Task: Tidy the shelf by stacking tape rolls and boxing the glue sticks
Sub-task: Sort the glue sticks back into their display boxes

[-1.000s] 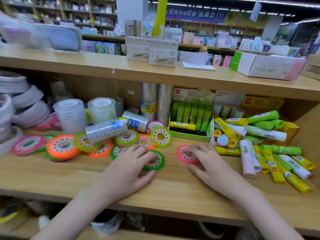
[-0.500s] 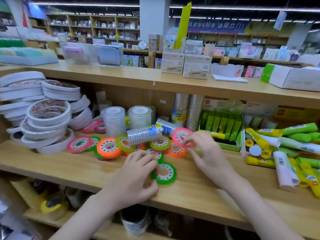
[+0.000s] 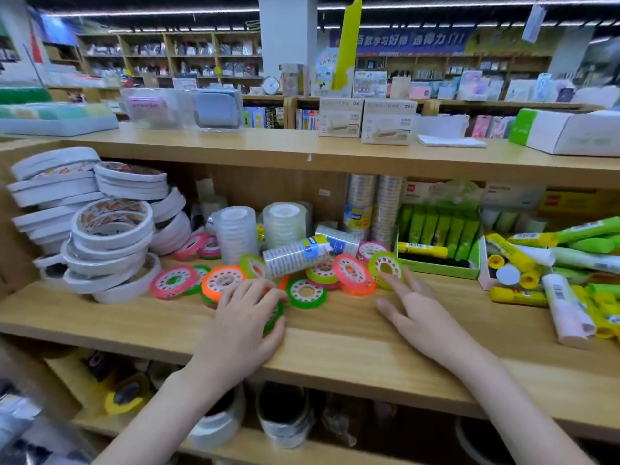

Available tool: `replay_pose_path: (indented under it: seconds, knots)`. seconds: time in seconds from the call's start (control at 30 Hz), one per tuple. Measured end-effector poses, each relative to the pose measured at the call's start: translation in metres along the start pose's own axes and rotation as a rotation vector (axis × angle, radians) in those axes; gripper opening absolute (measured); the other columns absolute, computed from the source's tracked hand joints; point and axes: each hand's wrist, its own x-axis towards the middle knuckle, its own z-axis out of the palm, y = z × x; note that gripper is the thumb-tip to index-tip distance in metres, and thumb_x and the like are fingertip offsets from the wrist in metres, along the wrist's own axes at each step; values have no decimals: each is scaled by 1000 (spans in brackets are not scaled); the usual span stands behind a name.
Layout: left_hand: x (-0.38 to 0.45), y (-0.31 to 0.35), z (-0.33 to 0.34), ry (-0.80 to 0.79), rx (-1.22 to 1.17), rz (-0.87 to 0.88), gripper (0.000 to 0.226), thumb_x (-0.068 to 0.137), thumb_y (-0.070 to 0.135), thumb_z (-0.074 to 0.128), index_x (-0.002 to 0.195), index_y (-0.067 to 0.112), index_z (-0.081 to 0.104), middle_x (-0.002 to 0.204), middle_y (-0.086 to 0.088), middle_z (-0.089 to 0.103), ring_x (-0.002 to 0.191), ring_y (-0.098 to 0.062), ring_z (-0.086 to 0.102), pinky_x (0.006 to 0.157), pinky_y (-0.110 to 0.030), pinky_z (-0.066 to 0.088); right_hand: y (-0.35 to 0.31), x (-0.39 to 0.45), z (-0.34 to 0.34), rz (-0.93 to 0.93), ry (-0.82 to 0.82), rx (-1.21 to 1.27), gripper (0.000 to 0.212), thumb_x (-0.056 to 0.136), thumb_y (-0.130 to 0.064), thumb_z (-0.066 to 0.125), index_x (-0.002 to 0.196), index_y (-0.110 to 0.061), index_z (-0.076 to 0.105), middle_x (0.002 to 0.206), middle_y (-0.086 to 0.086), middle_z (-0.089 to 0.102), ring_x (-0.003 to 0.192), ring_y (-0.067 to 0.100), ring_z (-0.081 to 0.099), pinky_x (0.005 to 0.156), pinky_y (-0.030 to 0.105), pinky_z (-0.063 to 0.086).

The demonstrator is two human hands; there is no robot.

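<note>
Small colourful tape rolls lie scattered mid-shelf: an orange roll [image 3: 223,280], a green roll [image 3: 306,293], a pink roll [image 3: 352,273] leaning on others and a yellow-green roll [image 3: 385,268]. My left hand [image 3: 245,317] lies over another green tape roll [image 3: 275,318], thumb against its edge. My right hand [image 3: 419,313] is spread and empty, its index fingertip by the yellow-green roll. Loose glue sticks [image 3: 523,256] are heaped at the right beside an open green box [image 3: 439,268] of green sticks.
White tape rolls [image 3: 107,236] are piled at the left. Stacks of clear tape [image 3: 236,231] stand behind, and one clear stack [image 3: 295,258] lies on its side. The wooden shelf [image 3: 352,337] has bare board in front. Boxes stand on the shelf above.
My right hand carried the pink roll left into the cluster, let it go and now lies spread. My left hand stayed on a green roll. The view shifted left.
</note>
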Motion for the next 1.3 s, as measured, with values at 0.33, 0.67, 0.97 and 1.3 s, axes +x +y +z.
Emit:
replay_pose_path:
  seconds: [0.33,0.67,0.97,1.3]
  knots:
    - [5,7,-4,97,-104,-27,29,82,27,41,103,18,59,105,3,54,102,-15,49,91,-27,30,-4,-15,1,-247,152,165,37,93,-23,51,126,-38,45,135,-16,34,125,-1,30,95,10,20]
    - [27,0,7,-42,165,-68,40,76,38,39,102,20,63,128,-7,53,120,-25,37,96,-50,39,-16,-7,-8,-338,17,123,33,92,-16,52,122,-29,55,135,-20,41,124,-3,38,102,11,28]
    - [16,-25,-8,118,116,-64,39,83,32,41,112,15,59,129,-8,54,124,-23,40,106,-43,23,-44,36,-26,-393,212,115,28,89,-15,58,116,-17,59,116,-5,55,109,8,51,93,23,41]
    - [6,-46,-5,10,134,-181,44,81,42,40,108,15,60,141,-13,42,113,-34,55,84,-50,51,-75,81,17,-441,51,20,71,81,-27,68,131,-44,19,141,-8,28,133,11,27,105,15,18]
